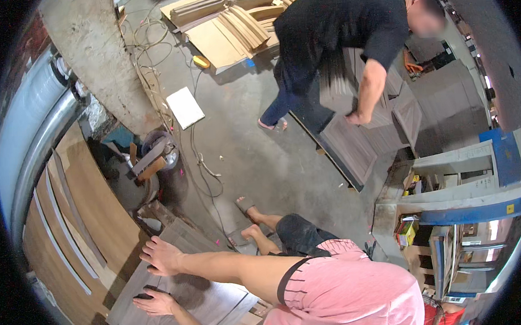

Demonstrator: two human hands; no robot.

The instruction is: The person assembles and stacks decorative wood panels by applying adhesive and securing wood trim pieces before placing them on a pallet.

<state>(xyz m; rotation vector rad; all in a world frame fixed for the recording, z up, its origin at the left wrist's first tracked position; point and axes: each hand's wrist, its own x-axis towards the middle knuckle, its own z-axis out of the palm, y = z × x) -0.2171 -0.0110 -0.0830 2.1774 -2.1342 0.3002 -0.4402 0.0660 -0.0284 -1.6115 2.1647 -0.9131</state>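
Grey wood-grain panels (pixel 127 316) lie in a stack in front of me at the lower left. My left hand (pixel 156 305) is low over the top panel, with a small black object (pixel 143 296) at its fingers; its kind cannot be made out. Farther along the same stack, my right hand (pixel 163 257) reaches the panel's edge, fingers apart and bent a little downward. I see nothing held in it. Pale light falls on the panel surface below my right forearm.
Brown curved boards (pixel 82 217) stand left, near plastic-wrapped rolls (pixel 29 120). A bucket of offcuts (pixel 161 150) and loose cables (pixel 199 159) sit on the floor. A co-worker in black (pixel 341 19) bends over grey panels (pixel 353 144). Cardboard pieces (pixel 226 36) lie behind; shelves (pixel 449 212) stand right.
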